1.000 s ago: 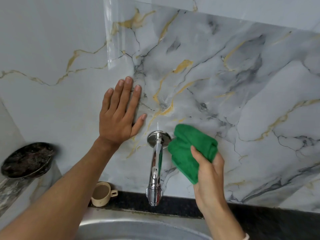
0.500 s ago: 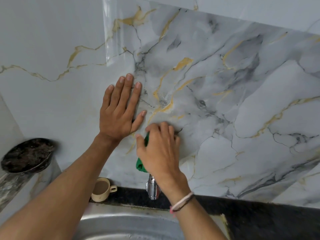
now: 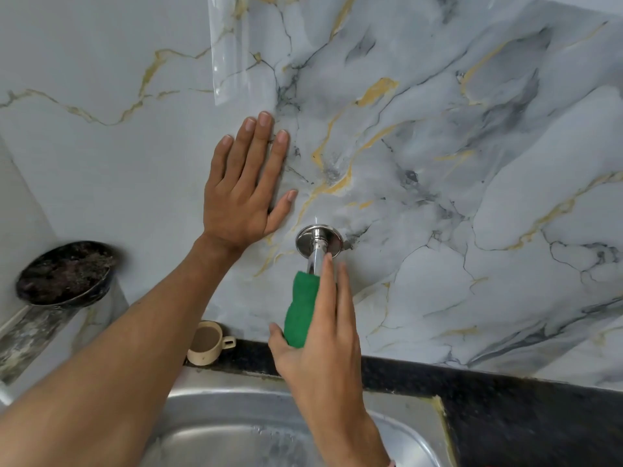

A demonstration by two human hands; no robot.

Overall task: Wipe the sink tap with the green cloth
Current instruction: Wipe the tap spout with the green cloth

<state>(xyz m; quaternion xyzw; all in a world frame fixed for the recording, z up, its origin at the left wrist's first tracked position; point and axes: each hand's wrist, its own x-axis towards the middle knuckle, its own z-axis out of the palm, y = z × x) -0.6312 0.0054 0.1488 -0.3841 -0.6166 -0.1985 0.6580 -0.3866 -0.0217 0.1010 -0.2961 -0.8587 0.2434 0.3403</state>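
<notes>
Half a second ago up at the wall flange, the right hand (image 3: 320,338) has slid the green cloth (image 3: 300,308) down the tap (image 3: 317,251), its grip wrapped around both, baring wiped chrome above, while the left hand (image 3: 242,193) lies flat, holding nothing.

The right hand (image 3: 317,335) has slid the green cloth (image 3: 301,310) down the tap (image 3: 318,246), uncovering its wall flange.

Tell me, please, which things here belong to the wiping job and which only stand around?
Job: sink tap; green cloth; right hand, wrapping cloth around tap.
Around: beige cup; dark bowl; sink; left hand, flat on wall.
</notes>
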